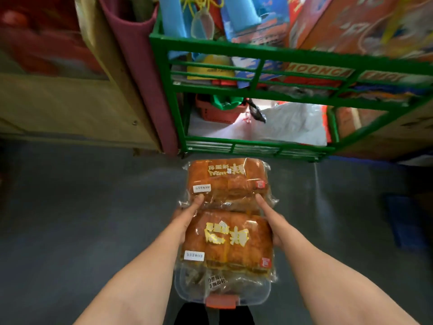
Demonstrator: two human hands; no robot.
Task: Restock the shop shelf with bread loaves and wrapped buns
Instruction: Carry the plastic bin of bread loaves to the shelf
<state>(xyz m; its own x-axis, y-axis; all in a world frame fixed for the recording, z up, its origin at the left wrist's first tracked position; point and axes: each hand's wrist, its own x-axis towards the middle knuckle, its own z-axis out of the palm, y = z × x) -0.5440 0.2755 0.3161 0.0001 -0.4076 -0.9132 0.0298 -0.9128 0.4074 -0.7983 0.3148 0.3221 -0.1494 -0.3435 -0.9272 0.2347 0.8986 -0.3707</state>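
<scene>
Both hands carry a stack of wrapped bread. The left hand (185,216) grips its left side, thumb laid on the far pack (228,181); the right hand (273,221) grips the right side, thumb likewise. The near pack (228,240) sits on a clear tub (222,289) with an orange latch. Both show golden-brown loaves, yellow Chinese characters, and white stickers too small to read. Ahead, a green rack (257,55) holds a box reading "MOONCA".
</scene>
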